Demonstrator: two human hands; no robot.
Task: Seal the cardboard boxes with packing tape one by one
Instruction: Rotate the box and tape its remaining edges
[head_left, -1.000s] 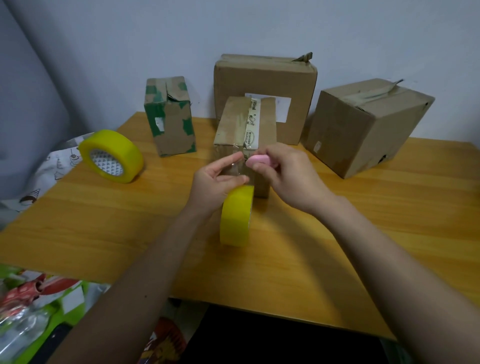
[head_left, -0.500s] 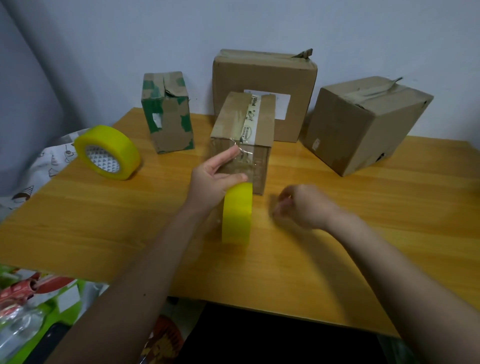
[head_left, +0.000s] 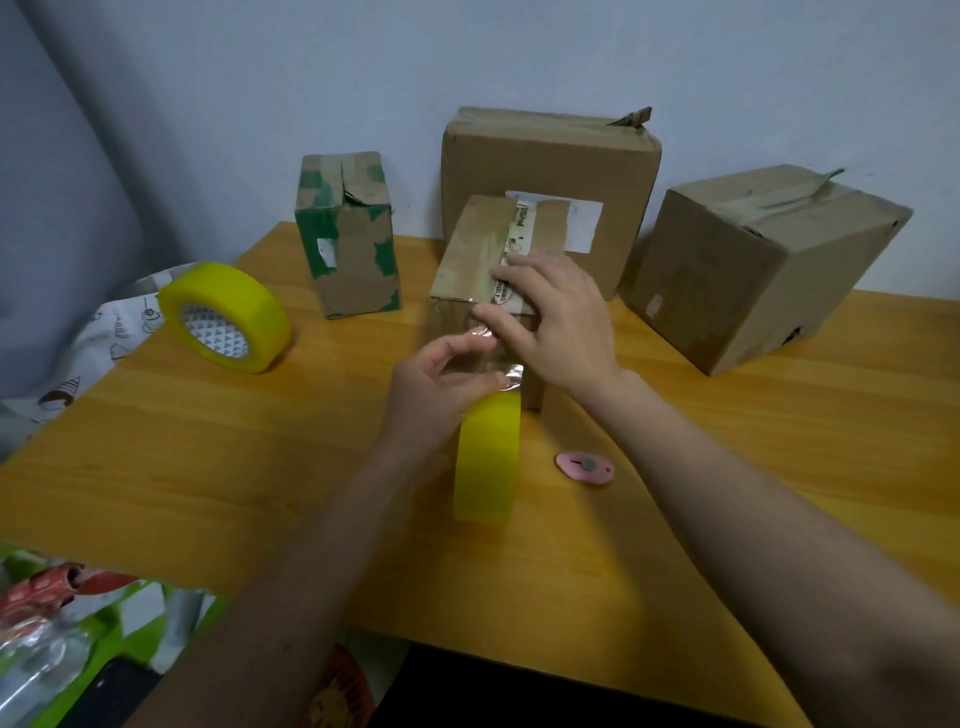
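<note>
A: Item one, small box. Where do you have it, and why there?

B: Centre of the table, directly ahead of you, in front of the big box. Standing alone like that, both your hands can get at its near face.

A: Right hand?

B: Fingers flat, laid over the top front edge of the small box. Nothing gripped. It looks to be pressing tape down and steadying the box.

A: Left hand?

B: Pinching the clear tape end against the box's near face, just above the roll. The roll stands on edge, touching the table, right below your fingers, so the strip stays short and taut.

A: The cutter?

B: Pink, lying flat on the table just right of the roll, under your right forearm. Handy for the next cut, I'd judge.

A: Other stock?

B: Green box back left, side box back right, both well apart from the small one. Spare roll near the left table edge, tilted.

A: Room to move?

B: Bare tabletop on both sides of the small box and in front of it. The near table edge runs below your forearms; beyond it is clutter, so keep the roll from travelling that way.
</note>
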